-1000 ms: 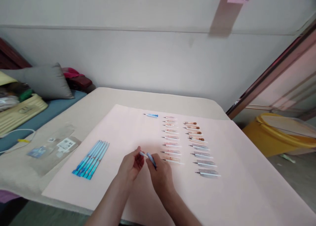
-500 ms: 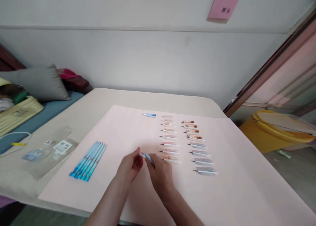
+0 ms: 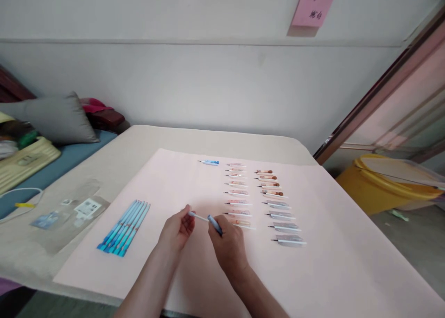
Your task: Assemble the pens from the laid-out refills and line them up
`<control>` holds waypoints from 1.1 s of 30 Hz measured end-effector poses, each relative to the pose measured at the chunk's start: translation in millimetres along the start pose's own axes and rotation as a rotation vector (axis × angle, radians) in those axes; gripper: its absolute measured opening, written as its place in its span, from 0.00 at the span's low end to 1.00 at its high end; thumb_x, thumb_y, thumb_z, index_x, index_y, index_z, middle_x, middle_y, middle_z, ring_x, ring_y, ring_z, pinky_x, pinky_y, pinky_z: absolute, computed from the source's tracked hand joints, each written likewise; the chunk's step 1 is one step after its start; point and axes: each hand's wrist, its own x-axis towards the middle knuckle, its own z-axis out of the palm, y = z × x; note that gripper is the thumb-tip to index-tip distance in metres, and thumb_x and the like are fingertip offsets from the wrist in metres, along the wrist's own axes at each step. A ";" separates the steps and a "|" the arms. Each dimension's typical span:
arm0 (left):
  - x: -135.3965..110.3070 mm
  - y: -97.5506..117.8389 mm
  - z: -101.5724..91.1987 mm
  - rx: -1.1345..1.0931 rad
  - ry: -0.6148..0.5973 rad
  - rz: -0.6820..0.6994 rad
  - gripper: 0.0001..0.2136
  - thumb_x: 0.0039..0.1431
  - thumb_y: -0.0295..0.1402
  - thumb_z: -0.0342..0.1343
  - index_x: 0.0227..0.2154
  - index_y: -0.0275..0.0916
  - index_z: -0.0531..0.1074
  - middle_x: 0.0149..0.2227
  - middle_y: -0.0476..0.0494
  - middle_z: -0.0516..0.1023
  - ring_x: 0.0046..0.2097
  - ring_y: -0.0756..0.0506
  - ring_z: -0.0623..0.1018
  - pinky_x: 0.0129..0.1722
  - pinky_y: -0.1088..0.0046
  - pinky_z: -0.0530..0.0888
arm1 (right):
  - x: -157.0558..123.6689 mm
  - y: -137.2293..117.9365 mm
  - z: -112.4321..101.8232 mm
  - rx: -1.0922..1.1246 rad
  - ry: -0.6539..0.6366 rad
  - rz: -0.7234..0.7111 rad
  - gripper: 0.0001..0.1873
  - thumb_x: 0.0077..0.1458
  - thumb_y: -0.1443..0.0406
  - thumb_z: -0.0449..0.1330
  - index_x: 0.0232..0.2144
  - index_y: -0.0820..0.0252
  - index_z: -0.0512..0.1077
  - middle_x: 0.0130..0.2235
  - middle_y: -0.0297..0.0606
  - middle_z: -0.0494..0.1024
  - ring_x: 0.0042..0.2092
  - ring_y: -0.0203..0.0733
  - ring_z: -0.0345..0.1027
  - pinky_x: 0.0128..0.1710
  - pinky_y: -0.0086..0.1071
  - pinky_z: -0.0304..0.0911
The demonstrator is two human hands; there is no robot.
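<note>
Your left grip (image 3: pixel 177 227) pinches a white rod (image 3: pixel 200 216), your right grip (image 3: pixel 229 240) the blue barrel (image 3: pixel 215 225) facing it; parting or joining, seemingly: move straight.

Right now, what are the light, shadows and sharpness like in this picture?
In the head view, the light is soft, with a pale patch on the wall; a shadow falls below the pink note; dim shade lies on the pale paper around the left grip and right grip; fine detail on the blue pen is too small to tell.
</note>
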 end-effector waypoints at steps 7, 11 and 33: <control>7.3 11.1 -4.3 -0.048 0.005 0.008 0.03 0.51 0.23 0.58 0.28 0.31 0.69 0.23 0.43 0.75 0.20 0.53 0.73 0.18 0.80 0.72 | 2.5 -2.7 -10.1 0.156 0.010 0.059 0.12 0.52 0.65 0.53 0.18 0.59 0.61 0.17 0.25 0.57 0.20 0.29 0.50 0.22 0.24 0.44; 9.7 18.5 -6.8 -0.075 -0.004 0.002 0.02 0.53 0.24 0.56 0.28 0.31 0.68 0.22 0.44 0.74 0.19 0.53 0.72 0.17 0.81 0.72 | 2.0 -5.1 -14.5 0.206 0.060 0.034 0.12 0.50 0.66 0.53 0.18 0.59 0.60 0.17 0.25 0.55 0.20 0.29 0.48 0.21 0.24 0.45; 9.9 23.1 -8.4 -0.131 -0.008 0.045 0.01 0.54 0.24 0.54 0.29 0.31 0.68 0.23 0.44 0.74 0.20 0.52 0.74 0.18 0.81 0.73 | 4.5 -2.8 -18.2 0.224 0.115 0.074 0.14 0.51 0.65 0.52 0.16 0.59 0.58 0.17 0.25 0.53 0.20 0.29 0.44 0.19 0.24 0.44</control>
